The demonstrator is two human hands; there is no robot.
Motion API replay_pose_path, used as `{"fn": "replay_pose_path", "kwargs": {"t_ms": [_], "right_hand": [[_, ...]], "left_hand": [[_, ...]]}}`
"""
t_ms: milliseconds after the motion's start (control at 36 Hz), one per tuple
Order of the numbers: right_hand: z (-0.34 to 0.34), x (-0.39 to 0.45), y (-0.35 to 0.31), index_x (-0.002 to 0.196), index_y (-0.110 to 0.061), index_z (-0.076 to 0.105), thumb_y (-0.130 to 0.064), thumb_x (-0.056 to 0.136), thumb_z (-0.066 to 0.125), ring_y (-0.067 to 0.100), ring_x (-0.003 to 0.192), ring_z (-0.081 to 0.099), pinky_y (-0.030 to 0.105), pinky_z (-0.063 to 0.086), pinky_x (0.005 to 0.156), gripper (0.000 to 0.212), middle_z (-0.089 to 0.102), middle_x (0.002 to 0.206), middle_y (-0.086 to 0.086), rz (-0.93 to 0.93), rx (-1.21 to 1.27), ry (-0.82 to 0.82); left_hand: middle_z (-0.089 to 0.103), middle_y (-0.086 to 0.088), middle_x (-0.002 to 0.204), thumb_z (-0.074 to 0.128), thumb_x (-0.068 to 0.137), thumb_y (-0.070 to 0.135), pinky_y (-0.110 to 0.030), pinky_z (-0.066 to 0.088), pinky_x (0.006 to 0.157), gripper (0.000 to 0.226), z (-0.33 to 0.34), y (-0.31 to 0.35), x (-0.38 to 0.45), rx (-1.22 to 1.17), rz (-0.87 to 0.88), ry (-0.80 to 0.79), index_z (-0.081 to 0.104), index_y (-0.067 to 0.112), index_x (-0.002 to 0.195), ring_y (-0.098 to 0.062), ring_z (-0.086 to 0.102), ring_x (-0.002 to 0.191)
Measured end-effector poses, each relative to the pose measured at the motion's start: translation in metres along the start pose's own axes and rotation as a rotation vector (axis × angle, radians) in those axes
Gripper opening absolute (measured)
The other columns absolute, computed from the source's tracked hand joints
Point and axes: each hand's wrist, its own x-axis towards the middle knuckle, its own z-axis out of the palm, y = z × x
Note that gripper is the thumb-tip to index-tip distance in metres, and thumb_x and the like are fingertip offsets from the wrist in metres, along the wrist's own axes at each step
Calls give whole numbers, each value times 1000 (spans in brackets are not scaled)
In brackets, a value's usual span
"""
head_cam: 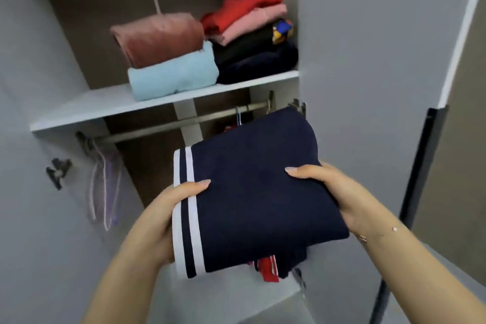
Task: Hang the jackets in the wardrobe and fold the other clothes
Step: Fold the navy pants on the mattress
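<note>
folded navy garment (247, 192) sat between both hands before the wardrobe shelf (110, 105). left hand (168, 208) and right hand (339, 192) gripped its edges, thumbs on top.

Both hands, the left hand (168, 208) and right hand (339, 192), are gripping a folded navy garment (252, 197) with 2 white stripes. Behind it, the wardrobe shelf (86, 110) is carrying 2 stacks of folded clothes (205, 45).

Two hands, the left hand (168, 208) and the right hand (334, 192), carry one folded navy garment (252, 205) edged with two white stripes. One shelf (105, 108) bears two stacks: the left holds two folded pieces, a rust-pink one (157, 39) on a light-blue one (173, 76); the right stack (252, 34) holds at least five. One rail (168, 123) runs below it.
</note>
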Motion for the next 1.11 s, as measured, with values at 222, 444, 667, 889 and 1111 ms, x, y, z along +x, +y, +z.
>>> {"fn": "replay_pose_path", "kwargs": {"t_ms": [222,444,667,889,1111], "right_hand": [[35,124,-123,103,-15,77,-22,75,73,25,97,72,32,60,72,29,73,110,9,-164,-75,-228],[95,223,-263,84,-13,76,-18,72,72,22,70,73,29,57,55,14,76,87,8,-366,-126,-349],[161,345,-344,102,-14,69,-21,81,73,26,94,68,33,53,79,22,72,108,9,-469,-271,-202],[163,456,-314,145,-3,34,-35,86,71,30,125,52,27,45,82,77,49,141,14,-335,-827,162],[163,457,-327,155,-18,12,-36,82,76,30,147,19,37,24,117,100,10,163,7,-609,-1249,247]], "left_hand": [[71,-16,112,89,48,16,-39,60,62,62,-27,126,54,-100,247,60,75,11,108,-33,71,97],[74,-9,105,74,63,21,-38,59,71,34,-41,282,87,13,557,178,79,15,97,-27,73,92],[65,4,59,56,90,14,-28,54,46,38,-91,394,159,-28,590,295,68,20,54,-16,66,49],[67,-4,78,52,95,12,-30,57,70,14,-127,373,275,89,265,431,66,7,97,-20,67,69],[61,-10,102,57,96,18,-35,47,90,46,-143,386,290,99,414,452,47,8,140,-25,61,85]]}}
